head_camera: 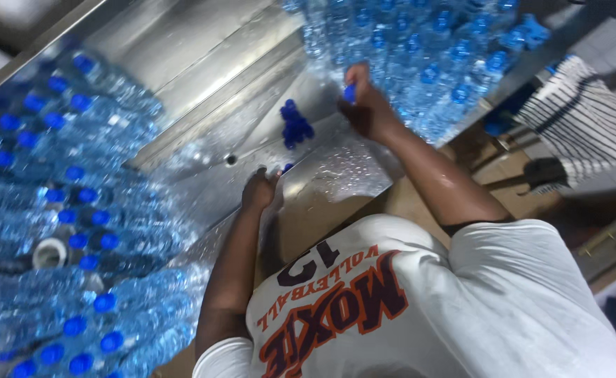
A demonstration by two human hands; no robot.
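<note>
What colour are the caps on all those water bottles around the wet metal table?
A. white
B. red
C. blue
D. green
C: the bottles crowding the metal table wear blue caps, and the loose caps lying on its wet surface are blue too, like the one the right hand pinches.

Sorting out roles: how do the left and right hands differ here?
Right hand reaches out to the bottles; left hand stays nearer the body. Right hand pinches a blue cap; left hand's grip is unclear. Both are over the wet steel table.
</note>
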